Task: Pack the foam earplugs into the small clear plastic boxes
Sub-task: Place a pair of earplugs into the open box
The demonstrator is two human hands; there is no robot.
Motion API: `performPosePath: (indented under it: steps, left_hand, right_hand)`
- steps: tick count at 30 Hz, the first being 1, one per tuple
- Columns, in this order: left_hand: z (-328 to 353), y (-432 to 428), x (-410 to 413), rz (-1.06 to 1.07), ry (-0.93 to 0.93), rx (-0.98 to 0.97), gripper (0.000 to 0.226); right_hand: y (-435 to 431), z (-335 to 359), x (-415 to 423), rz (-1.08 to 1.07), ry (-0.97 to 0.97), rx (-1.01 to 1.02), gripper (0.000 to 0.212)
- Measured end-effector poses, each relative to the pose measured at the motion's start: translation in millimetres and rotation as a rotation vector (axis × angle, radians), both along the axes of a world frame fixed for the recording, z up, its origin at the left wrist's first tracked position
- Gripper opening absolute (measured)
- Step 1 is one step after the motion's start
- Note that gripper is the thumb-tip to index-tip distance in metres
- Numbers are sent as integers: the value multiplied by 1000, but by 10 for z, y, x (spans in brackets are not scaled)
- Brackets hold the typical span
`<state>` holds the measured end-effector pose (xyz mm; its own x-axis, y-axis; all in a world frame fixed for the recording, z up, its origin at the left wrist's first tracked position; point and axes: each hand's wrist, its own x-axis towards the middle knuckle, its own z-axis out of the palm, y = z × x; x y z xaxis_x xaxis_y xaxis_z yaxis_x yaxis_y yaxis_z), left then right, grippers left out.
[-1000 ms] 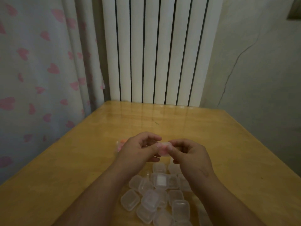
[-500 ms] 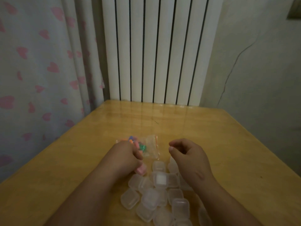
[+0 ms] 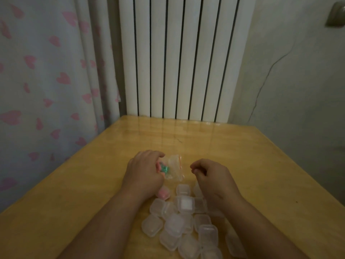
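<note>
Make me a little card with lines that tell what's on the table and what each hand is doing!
Place: wooden table in front of a white radiator
Left hand: the left hand grips the bag of earplugs
Right hand: the right hand has curled fingers and holds nothing
Packed: one pink-filled box beside the left wrist
Waiting: pile of clear boxes between the forearms

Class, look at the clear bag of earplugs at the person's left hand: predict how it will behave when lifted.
Probably floppy: the clear bag looks thin and crumpled, so it should sag from the grip of the left hand. Likely very light, as only a few small foam earplugs show inside. Its glossy film may slip.
</note>
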<state>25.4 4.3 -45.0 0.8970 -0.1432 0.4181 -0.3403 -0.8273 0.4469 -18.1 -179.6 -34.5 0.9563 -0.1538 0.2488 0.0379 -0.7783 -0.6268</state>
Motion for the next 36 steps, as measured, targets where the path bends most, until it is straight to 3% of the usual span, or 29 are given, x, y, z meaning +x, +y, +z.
performPosePath:
  steps: [8,13,20,29,33,36]
  left_hand:
    - [-84,-10,69,-83,105,56,59]
    - [-88,11,75,-73,137,-29,67]
    - [-99,3,86,-82,139,-46,64]
    - [-99,-11,94,-70,154,-22,70]
    - [-111,-24,99,-81,108,-31,54]
    - [-114,-28,97,-91,81,-37,46]
  right_hand:
    - [88,124,203,64,204,-171,25]
    - [252,88,481,108,314,-193,34]
    - [420,86,655,135,197,-155,22]
    - [503,55,702,244,336,-204,22]
    - [550,59,698,205,315,-206,4]
    - [568,62,685,186,277,-210,4]
